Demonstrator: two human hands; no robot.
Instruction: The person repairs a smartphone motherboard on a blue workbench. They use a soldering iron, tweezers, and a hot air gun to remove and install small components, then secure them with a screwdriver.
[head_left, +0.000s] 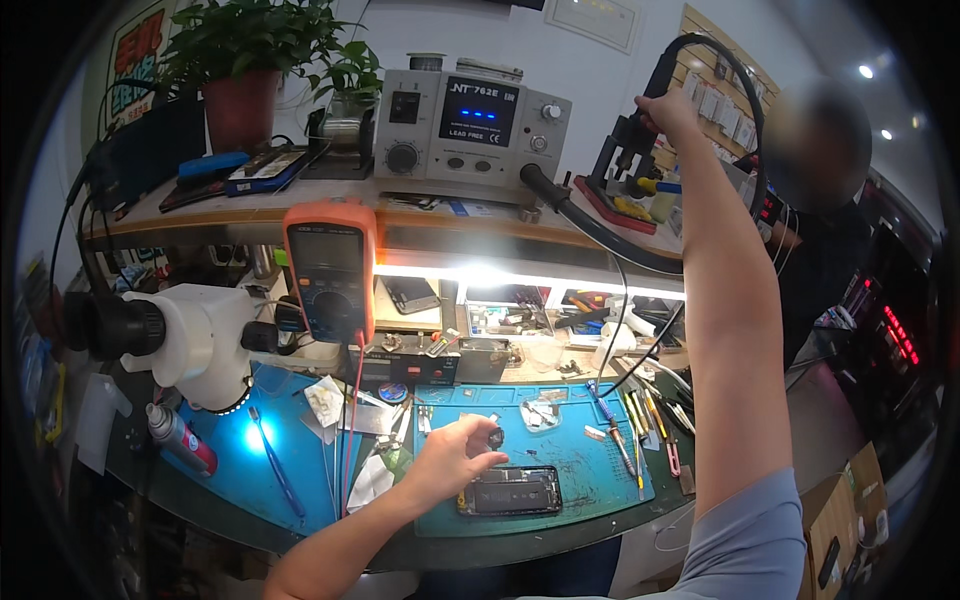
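Observation:
My left hand (452, 459) hovers low over the blue work mat (585, 470), fingers pinched near a small dark round part (495, 437), just above an opened phone (510, 491) lying flat on the mat. My right hand (667, 108) is raised high at the upper right, closed around the black holder (632, 140) of a thick black hose (600, 232) on the shelf. The arm stretches up across the right side of the view.
A white microscope (190, 335) stands at the left, an orange multimeter (330, 268) leans behind the mat, and a grey rework station (470, 125) sits on the shelf. Screwdrivers and tweezers (640, 425) lie at the mat's right edge. Another person (830, 220) stands at the right.

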